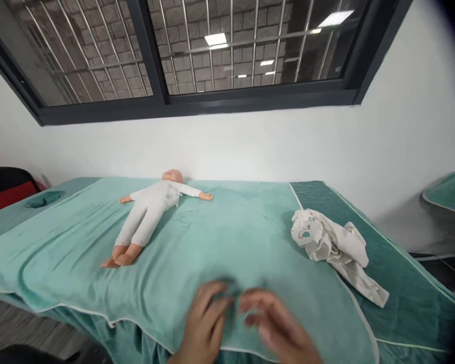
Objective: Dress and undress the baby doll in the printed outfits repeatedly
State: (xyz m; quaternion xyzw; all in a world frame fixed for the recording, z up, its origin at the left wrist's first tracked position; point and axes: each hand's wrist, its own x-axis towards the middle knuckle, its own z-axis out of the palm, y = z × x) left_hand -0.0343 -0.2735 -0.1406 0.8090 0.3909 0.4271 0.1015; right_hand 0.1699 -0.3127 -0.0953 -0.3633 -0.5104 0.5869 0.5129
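My left hand (205, 323) lies on the near edge of a light green towel (235, 237), fingers stretched forward and resting on the cloth. My right hand (278, 323) hovers beside it, blurred by motion, fingers loosely curled, nothing visible in it. The two hands almost meet at the fingertips. A baby doll (151, 207) in a white bodysuit lies on its back at the far left of the towel, arms spread, bare feet toward me. A crumpled white baby garment (335, 247) with small prints lies at the towel's right edge.
The towel covers a bed with a darker green sheet (402, 283) showing at the right. A white wall and a barred dark-framed window (197, 55) stand behind. A red and black object (7, 189) sits far left. Another green-covered surface (451, 192) is at far right.
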